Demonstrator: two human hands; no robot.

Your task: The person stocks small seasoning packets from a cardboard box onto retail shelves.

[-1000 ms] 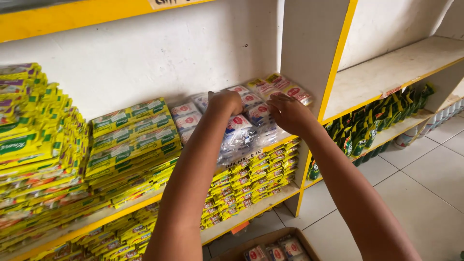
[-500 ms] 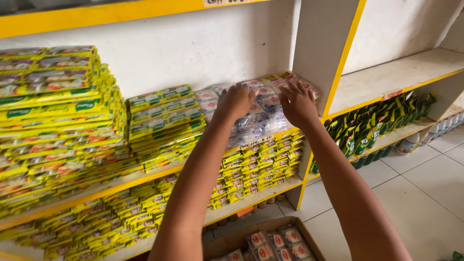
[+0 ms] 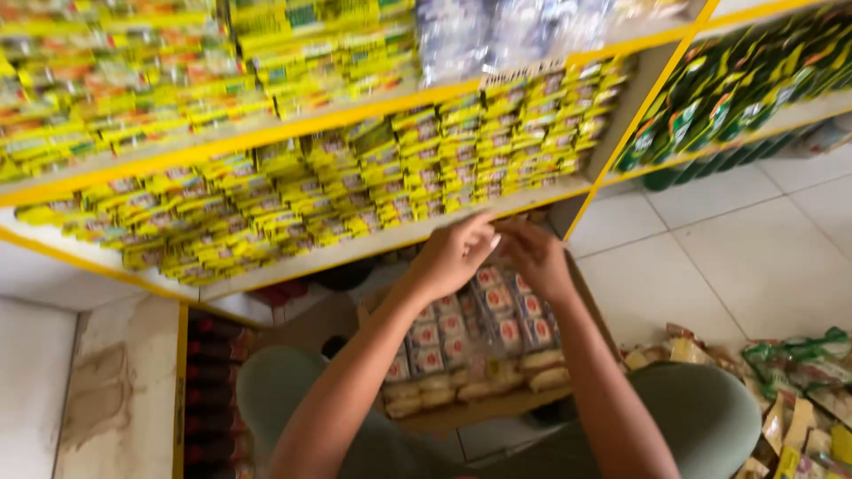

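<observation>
Both hands, left and right, lowered over clear-wrapped red-labelled snack packets inside brown cardboard box; fingers curled, grip state indeterminable owing to blur.

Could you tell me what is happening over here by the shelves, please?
A person is bent over an open cardboard box full of small clear-wrapped packets with red and white labels. The left hand and right hand are both at the top row of those packets, though the picture is too blurred to show a firm grip. Just behind the hands, the yellow-edged shelf is stacked with yellow packets. More loose packets lie on the tiled floor.
</observation>
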